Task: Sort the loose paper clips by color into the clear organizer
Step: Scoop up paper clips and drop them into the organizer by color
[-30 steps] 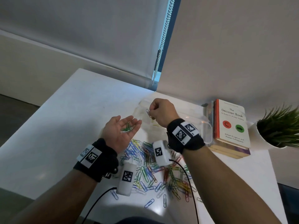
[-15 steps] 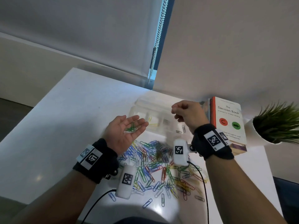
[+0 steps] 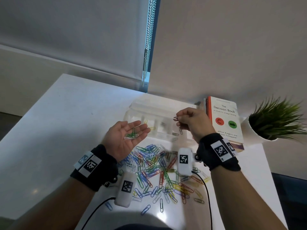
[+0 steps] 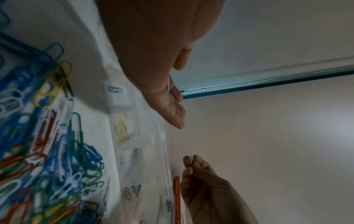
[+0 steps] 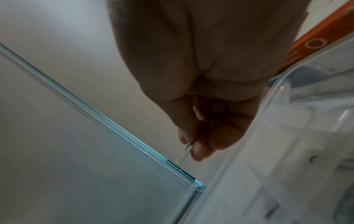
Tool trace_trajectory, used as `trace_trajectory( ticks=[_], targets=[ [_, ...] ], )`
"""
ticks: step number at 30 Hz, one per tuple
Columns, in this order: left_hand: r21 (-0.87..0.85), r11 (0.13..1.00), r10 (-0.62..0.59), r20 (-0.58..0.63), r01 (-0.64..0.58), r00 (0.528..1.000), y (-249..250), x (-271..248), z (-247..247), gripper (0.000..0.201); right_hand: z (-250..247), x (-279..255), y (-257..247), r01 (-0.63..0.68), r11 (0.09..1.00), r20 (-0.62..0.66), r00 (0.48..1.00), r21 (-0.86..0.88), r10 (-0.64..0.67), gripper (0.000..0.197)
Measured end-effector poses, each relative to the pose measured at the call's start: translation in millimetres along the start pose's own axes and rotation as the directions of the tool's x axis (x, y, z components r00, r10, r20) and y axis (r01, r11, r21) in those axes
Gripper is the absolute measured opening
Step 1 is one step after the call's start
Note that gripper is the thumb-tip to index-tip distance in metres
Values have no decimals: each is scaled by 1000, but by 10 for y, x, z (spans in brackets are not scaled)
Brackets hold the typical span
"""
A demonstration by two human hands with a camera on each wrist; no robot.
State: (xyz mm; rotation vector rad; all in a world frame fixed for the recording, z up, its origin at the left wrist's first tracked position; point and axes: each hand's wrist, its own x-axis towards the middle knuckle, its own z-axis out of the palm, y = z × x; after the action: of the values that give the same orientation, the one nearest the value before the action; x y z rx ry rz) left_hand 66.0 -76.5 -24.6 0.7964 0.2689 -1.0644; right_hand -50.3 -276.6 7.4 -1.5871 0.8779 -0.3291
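- Loose paper clips (image 3: 159,173) lie heaped on the near bench (image 3: 66,130).
- Left hand (image 3: 126,136), fingers spread flat, cups green clips (image 3: 132,135).
- Right hand (image 3: 191,123) fingers pinch a pale clip (image 5: 184,153), pointing left, directly above the clear organizer (image 3: 149,113)'s right compartments.

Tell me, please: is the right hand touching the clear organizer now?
Apart. In the head view the right hand pinches a pale paper clip raised above the clear organizer.

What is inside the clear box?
The clear box holds a blue clip, yellow clips and grey clips in separate sections. The far end is hidden behind the right hand.
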Motion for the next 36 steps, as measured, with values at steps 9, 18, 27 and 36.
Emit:
trace_trajectory(
  ticks=[9, 18, 27, 36],
  targets=[
    [69, 996, -63, 52, 59, 997, -31, -32, 94, 52, 218, 46, 26, 28, 932, 52, 999, -361, -10, 18],
    [150, 980, -148, 112, 131, 983, -127, -78, 255, 59, 488, -397, -210, 427, 698, 389, 893, -575, -225, 19],
    [223, 956, -215, 103, 188, 971, -233, -58, 221, 69, 627, -531, -130, 537, 501, 548, 824, -678, -143, 19],
    [258, 942, -251, 124, 213, 960, -220, -58, 197, 73, 592, -497, -111, 442, 639, 495, 862, -630, -108, 10]
  ],
)
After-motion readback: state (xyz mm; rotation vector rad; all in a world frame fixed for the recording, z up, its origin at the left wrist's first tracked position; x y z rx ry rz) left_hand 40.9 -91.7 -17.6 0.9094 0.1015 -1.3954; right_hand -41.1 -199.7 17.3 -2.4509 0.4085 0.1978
